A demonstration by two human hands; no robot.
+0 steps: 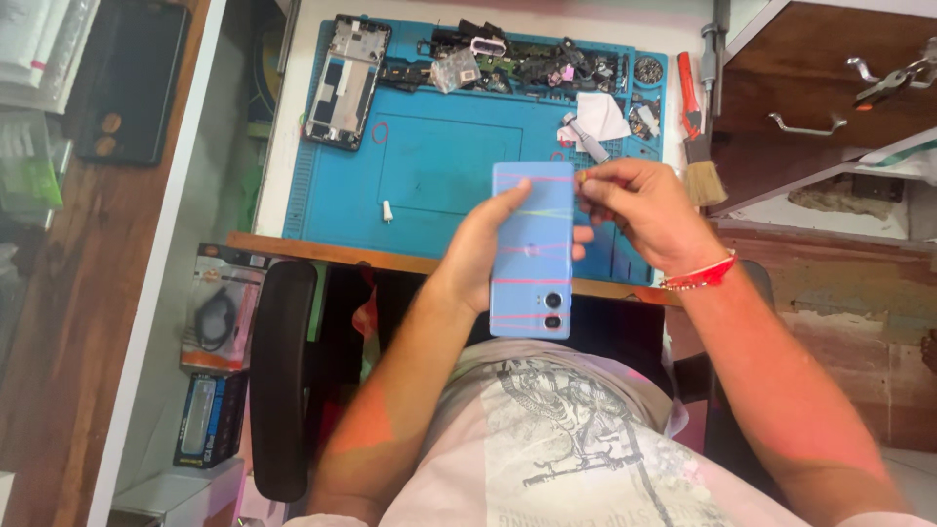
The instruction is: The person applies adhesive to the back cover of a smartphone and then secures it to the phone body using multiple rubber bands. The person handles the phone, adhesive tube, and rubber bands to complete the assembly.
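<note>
The white table point(283, 127) carries one blue work mat point(439, 166), and on the mat's far left lies one stripped phone frame point(346, 83), with a heap of small dark parts point(517, 59) along the back edge, too jumbled to count. One brush point(701, 176) rests at the mat's right side. Above the lap, in front of the table edge, is one light blue phone point(532, 249), back cover up, two camera lenses near its lower end, with about five thin red rubber bands stretched across it. The left hand point(483, 254) cradles it from beneath, thumb wrapped over the left edge, gripping it. The right hand point(634, 200) has its fingers point(590, 185) pinched closed at the phone's top right corner, apparently on a band. The phone looks stiff, light, smooth and likely slippery, with a fragile back; the long side edges seem the safest place to hold it
</note>
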